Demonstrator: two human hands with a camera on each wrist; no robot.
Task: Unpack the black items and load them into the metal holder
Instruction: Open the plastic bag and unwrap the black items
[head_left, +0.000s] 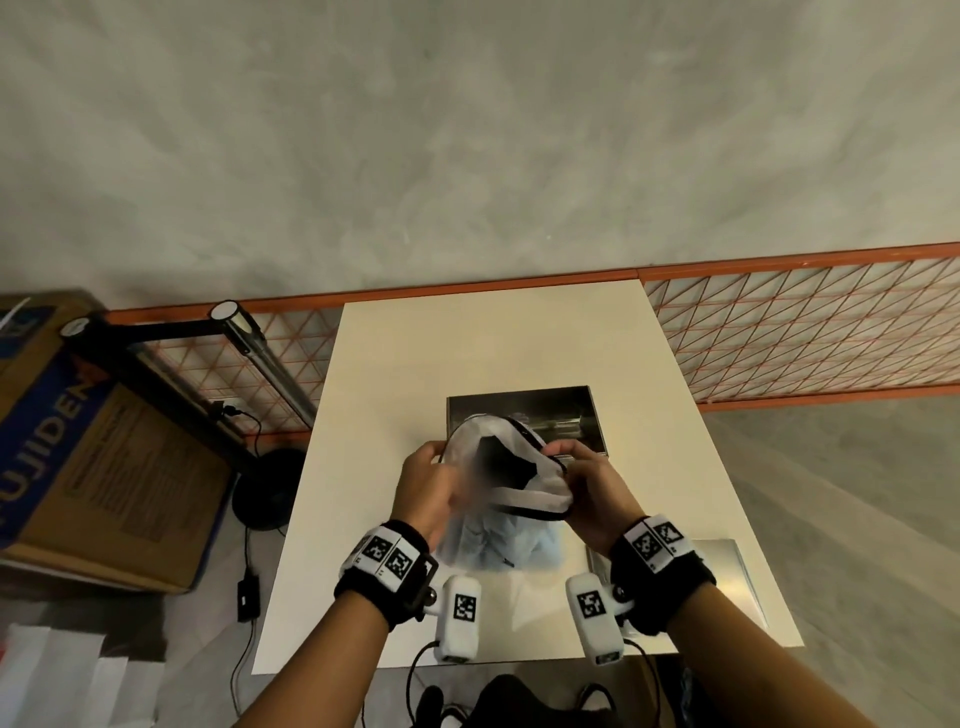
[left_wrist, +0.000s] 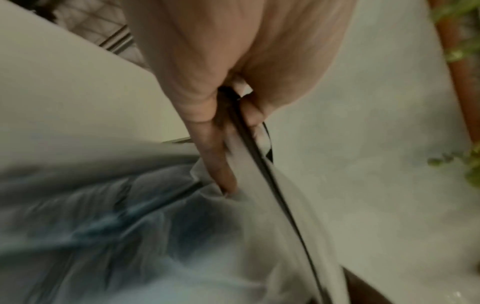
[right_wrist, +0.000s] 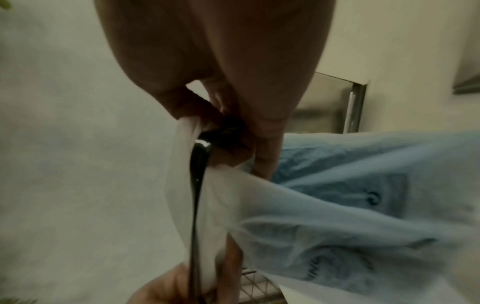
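A whitish, see-through bag (head_left: 498, 540) with a black-edged mouth hangs above the white table (head_left: 467, 353). Dark items (head_left: 506, 467) show blurrily inside the mouth. My left hand (head_left: 426, 478) pinches the mouth's left edge and my right hand (head_left: 582, 483) pinches its right edge, holding it apart. In the left wrist view, thumb and fingers (left_wrist: 221, 160) clamp the bag's black rim (left_wrist: 259, 160). In the right wrist view, my right hand (right_wrist: 233, 127) pinches the bag (right_wrist: 337, 226) at its black rim (right_wrist: 197, 164). The metal holder (head_left: 561, 410) lies on the table just behind the bag, partly hidden.
A flat metal plate (head_left: 727, 577) lies at the table's near right corner. An orange wire-mesh rack (head_left: 805, 332) runs behind the table. A black lamp arm (head_left: 171, 332) and a cardboard box (head_left: 93, 441) stand at the left. Cables hang off the near edge.
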